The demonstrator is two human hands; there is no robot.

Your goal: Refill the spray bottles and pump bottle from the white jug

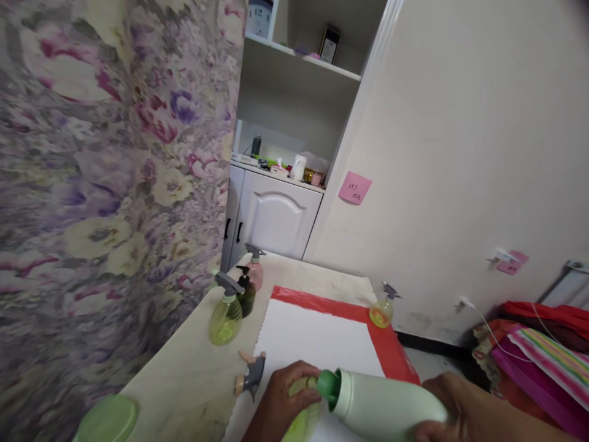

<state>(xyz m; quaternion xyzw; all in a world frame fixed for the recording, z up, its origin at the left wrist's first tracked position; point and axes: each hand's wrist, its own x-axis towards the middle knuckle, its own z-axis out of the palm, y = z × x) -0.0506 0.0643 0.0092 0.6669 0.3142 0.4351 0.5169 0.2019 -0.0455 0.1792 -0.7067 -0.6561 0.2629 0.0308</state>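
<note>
My left hand [288,396] is wrapped around the neck of a clear yellow-green bottle [301,423], partly hidden by the fingers. In my right hand [453,408] is a pale green bottle [386,402], tipped nearly level. Its green spout [327,385] points left at the mouth of the yellow-green bottle; whether liquid flows I cannot tell. A grey trigger spray head [254,376] lies loose to the left of my left hand. A light green lid-like piece [108,420] shows at the lower left.
Along the table's left side stand a yellow-green spray bottle [225,319], a dark pump bottle [246,293] and a pink spray bottle [254,270]. Another spray bottle [381,312] stands at the right on the red border [322,305] of a white sheet [317,334]. A floral curtain [115,184] hangs left.
</note>
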